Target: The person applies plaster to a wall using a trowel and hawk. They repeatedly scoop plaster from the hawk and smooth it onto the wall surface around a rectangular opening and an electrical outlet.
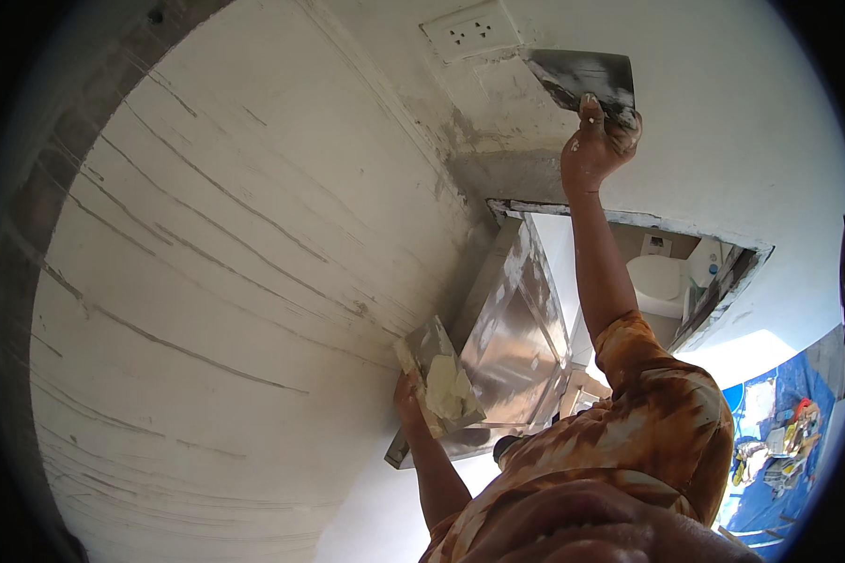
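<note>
Right hand (603, 141) grips a wide blade (587, 80), thumb laid on its face, remaining fingers behind. Likely held that way so the thumb steadies the blade and sets its angle. Blade is up at the pale wall (723, 141), just beside the socket (469, 30); whether the edge actually touches the wall, can't tell from here.

Left hand (407, 394) is closed on the edge of a grey plate (432, 338), lower down, by the streaked wall (207, 235). Plate carries a lump of cream filler (449, 387). It looks tilted, so the filler is probably stiff enough to cling. Gripping at the edge leaves most of the face free for the load.

Further out: smeared brown panel (512, 342) near the plate, toilet (655, 281) through the opening behind the right arm, blue sheet (787, 377) far right with clutter (789, 450) on it, too small to sort.
</note>
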### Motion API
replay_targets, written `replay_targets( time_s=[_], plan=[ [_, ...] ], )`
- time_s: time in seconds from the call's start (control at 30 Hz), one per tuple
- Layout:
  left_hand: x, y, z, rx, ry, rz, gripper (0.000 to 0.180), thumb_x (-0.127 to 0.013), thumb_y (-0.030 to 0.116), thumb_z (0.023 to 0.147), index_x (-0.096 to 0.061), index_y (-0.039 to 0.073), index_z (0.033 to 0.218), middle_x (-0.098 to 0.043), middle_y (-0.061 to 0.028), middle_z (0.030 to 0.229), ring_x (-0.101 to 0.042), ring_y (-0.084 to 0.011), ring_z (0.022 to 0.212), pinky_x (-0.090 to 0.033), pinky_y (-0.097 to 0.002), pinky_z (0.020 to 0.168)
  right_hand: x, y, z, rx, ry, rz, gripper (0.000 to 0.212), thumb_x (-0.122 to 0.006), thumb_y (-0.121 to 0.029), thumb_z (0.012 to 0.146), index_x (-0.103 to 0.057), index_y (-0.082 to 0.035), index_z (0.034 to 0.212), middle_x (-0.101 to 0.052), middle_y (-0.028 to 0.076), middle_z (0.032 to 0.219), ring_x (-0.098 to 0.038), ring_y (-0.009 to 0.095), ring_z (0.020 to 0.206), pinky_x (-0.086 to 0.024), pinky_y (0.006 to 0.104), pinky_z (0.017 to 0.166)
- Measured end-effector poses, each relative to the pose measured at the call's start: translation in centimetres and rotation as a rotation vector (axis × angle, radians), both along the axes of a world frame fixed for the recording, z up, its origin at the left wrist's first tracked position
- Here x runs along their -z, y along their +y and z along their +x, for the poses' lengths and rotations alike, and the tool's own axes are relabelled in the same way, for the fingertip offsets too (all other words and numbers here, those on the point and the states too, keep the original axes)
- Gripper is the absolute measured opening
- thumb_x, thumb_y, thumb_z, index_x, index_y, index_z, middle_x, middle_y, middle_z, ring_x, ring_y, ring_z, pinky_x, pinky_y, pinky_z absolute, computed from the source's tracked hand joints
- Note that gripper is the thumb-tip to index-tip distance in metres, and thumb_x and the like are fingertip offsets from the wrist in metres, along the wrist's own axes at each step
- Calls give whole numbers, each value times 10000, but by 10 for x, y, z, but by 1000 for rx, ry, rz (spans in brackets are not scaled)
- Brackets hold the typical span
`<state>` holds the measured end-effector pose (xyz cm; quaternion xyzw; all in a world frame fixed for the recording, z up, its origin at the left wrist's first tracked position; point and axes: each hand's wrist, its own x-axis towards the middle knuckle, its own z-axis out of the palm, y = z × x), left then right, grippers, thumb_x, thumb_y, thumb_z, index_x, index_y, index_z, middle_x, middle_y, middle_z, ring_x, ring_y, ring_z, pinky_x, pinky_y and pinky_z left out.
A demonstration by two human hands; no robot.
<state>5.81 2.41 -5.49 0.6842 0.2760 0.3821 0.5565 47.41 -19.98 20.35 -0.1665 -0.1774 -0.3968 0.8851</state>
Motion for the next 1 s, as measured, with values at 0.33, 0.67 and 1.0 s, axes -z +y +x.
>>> replay_targets(
  time_s=[0.33,0.67,1.0],
  plan=[
    [16,14,-9,-21,74,110,306,-628,222,978,-684,-37,1130,-669,-87,1075,-620,-183,959,-482,-309,885,-2,5,5,71,64,-117,186,-685,105,858,-570,-9,948,-652,40,911,-611,110,832,-528,249,781],
    [-31,-19,6,33,-49,-381,431,-598,293,950,-620,-36,1228,-641,-84,1103,-607,-192,985,-477,-319,897,14,-15,1,-58,19,129,214,-699,109,851,-563,-13,963,-651,64,927,-623,108,838,-569,263,784],
    [-29,-19,-1,64,-18,-276,428,-590,264,939,-590,-47,1233,-632,-89,1091,-612,-188,974,-488,-320,874,54,-27,-24,-403,-64,-35,184,-670,99,884,-578,13,1018,-668,74,957,-640,134,881,-567,296,809]
  ],
)
